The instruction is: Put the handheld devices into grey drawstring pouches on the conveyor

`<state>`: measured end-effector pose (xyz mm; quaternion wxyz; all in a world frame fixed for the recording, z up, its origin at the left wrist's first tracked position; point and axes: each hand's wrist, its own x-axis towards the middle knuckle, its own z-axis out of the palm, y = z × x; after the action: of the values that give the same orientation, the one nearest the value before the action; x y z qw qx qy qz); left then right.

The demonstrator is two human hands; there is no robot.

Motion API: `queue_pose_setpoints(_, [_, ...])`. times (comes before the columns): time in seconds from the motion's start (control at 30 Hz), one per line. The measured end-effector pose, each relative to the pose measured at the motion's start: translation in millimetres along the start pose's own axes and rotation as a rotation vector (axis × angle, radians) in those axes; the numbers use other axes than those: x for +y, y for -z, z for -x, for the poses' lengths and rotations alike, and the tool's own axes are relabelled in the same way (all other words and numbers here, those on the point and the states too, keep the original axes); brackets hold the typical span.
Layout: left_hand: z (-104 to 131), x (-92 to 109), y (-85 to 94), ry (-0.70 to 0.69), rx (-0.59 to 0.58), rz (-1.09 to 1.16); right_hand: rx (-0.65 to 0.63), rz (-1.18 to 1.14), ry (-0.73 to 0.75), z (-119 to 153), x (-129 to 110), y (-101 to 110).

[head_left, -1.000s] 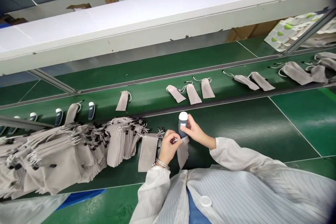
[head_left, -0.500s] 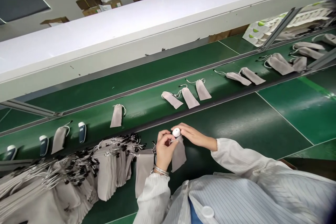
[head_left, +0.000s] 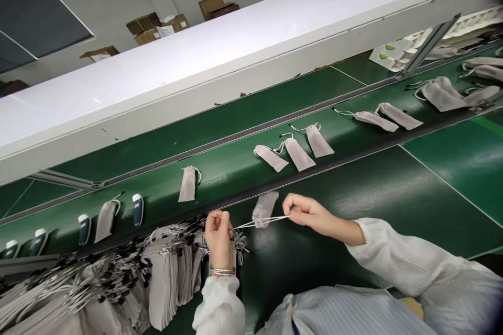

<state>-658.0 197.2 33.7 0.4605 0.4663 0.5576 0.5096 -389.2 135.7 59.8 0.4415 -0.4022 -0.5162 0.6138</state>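
A small grey drawstring pouch [head_left: 265,206] hangs between my hands, its gathered mouth toward me and its white drawstring [head_left: 271,219] stretched tight to both sides. My left hand [head_left: 219,235] pinches one end of the string. On the other side, my right hand [head_left: 308,212] is closed on the opposite end. The pouch's neck is bunched shut, so whatever is inside is hidden. Just beyond my left hand lies a big heap of flat grey pouches [head_left: 164,282] with tangled white strings and black cord ends.
Along the green conveyor belt [head_left: 228,174] lie several tied pouches [head_left: 299,154] to the right. Several dark blue devices with white caps [head_left: 138,209] lie at the left. A white shelf [head_left: 236,47] on metal posts spans above. Cardboard boxes [head_left: 143,23] stand behind.
The white round end of a device showed at the pouch's mouth; now it is out of sight. My hands have moved apart, pulling the string, and the pouch has swung away from me.
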Motion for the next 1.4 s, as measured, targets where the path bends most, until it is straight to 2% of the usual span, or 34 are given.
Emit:
queue_pose_setpoints(0.07, [2.5,-9.0,9.7,-0.02,-0.007,-0.048,-0.012,-0.055,0.11,-23.1,-20.8,-4.6])
queue_pose_setpoints(0.13, [10.0,-17.7,19.2,-0.043,-0.025,-0.135,0.023,-0.038,0.211,-58.6,-33.9,-5.4])
queue_pose_setpoints(0.23, [27.8,-26.9,44.2,-0.076,-0.006,-0.325,0.12,0.093,0.296,-124.9,-37.1,4.6])
queue_pose_setpoints(0.33, [53.1,-35.1,79.9,-0.092,0.079,-0.517,0.117,0.274,0.263,-187.5,-25.6,22.0])
queue_pose_setpoints(0.4, [70.8,-44.8,101.3,-0.082,0.126,-0.609,0.093,0.516,0.216,-216.3,-13.2,30.9])
queue_pose_setpoints(0.5, [91.6,-67.1,119.7,-0.038,0.071,-0.788,0.087,0.912,0.147,-234.3,10.0,29.5])
queue_pose_setpoints(0.57, [101.4,-83.0,121.5,0.002,0.012,-0.875,0.017,0.986,0.104,-234.2,27.9,15.8])
queue_pose_setpoints(0.67, [113.9,-100.2,111.8,0.048,0.019,-0.88,-0.209,0.914,0.073,-229.0,54.9,-20.2])
queue_pose_setpoints(0.77, [128.2,-108.6,92.7,0.072,0.058,-0.849,-0.404,0.889,0.081,-232.3,75.5,-66.3])
queue_pose_setpoints(0.83, [138.7,-112.6,78.2,0.096,0.085,-0.806,-0.482,0.892,0.089,-244.9,84.0,-99.8])
queue_pose_setpoints(0.93, [151.8,-120.0,60.0,0.123,0.157,-0.767,-0.538,0.91,0.091,-280.9,90.9,-152.9])
queue_pose_setpoints(1.0, [155.4,-125.5,53.1,0.041,0.247,-0.817,-0.534,0.938,0.079,-313.2,94.2,-190.0])
queue_pose_setpoints(1.07, [152.6,-131.0,50.6,-0.136,0.303,-0.888,-0.498,0.975,0.054,-347.2,98.8,-227.5])
queue_pose_setpoints(1.17, [137.4,-142.4,50.8,-0.426,0.24,-0.892,-0.397,1.02,0.0,-391.5,111.3,-281.1])
queue_pose_setpoints(1.23, [124.2,-154.1,50.9,-0.562,0.225,-0.881,-0.312,1.038,-0.041,-411.8,123.4,-311.2])
queue_pose_setpoints(1.33, [109.5,-171.8,49.9,-0.685,0.324,-0.913,-0.217,1.045,-0.086,-427.5,142.7,-340.0])
queue_pose_setpoints(1.4, [106.2,-176.2,50.0,-0.694,0.375,-0.916,-0.199,1.033,-0.099,-430.6,152.3,-345.0])
